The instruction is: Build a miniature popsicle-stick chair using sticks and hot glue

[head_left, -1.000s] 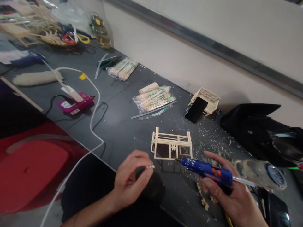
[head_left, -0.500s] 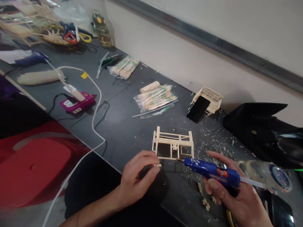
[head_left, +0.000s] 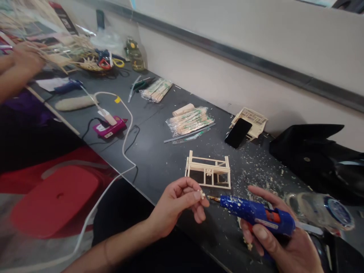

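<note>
Dark worktop (head_left: 159,159) along a pale wall, strewn with wood chips. At its near edge our left hand (head_left: 178,201) pinches a tiny flower-shaped wooden piece (head_left: 202,195) between thumb and fingertips; we judge it light and brittle, best held by its edges. Our right hand (head_left: 280,242) closes around a blue glue gun (head_left: 256,214), its nozzle just beside the piece. Behind them stands a small stick frame (head_left: 209,172); farther back lie packets of sticks (head_left: 190,120) and a phone (head_left: 238,132).
</note>
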The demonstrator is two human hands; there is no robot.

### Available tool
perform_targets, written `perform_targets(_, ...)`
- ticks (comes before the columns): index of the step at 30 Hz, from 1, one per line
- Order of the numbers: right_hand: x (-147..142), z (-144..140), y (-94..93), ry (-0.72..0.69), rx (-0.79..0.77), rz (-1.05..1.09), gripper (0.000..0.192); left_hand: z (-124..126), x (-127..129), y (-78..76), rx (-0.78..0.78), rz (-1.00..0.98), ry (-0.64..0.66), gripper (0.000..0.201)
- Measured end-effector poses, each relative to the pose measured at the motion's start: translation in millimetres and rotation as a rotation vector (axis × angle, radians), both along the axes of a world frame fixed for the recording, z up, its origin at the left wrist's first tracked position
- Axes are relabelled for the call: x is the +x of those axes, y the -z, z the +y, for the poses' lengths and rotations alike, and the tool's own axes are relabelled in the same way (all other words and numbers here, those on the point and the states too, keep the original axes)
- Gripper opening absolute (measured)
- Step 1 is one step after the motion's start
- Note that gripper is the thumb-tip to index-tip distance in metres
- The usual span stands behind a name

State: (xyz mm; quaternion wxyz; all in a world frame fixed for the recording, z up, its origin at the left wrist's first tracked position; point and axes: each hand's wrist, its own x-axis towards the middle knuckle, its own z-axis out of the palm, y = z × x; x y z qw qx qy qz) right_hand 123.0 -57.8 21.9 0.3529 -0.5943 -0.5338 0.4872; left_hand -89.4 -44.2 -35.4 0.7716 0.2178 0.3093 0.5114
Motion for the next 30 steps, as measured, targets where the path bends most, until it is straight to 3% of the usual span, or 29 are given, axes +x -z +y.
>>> perform_targets(13,6.6,-7.7,0.6,0.018,0.073,0.0,0.063,-4.5,9.4,-4.9,0.04,0.08,-0.016,0.024)
perform_targets(18,11.0,-7.8,1.7,-0.011,0.062,0.01,0.063,-3.1,10.4,-5.2,0.053,0.095,-0.027,0.023)
perform_targets(30,7.7,-9.2,-2.9,0.067,0.027,-0.011,0.065,-4.1,10.6,-4.5,0.042,0.115,-0.017,0.024)
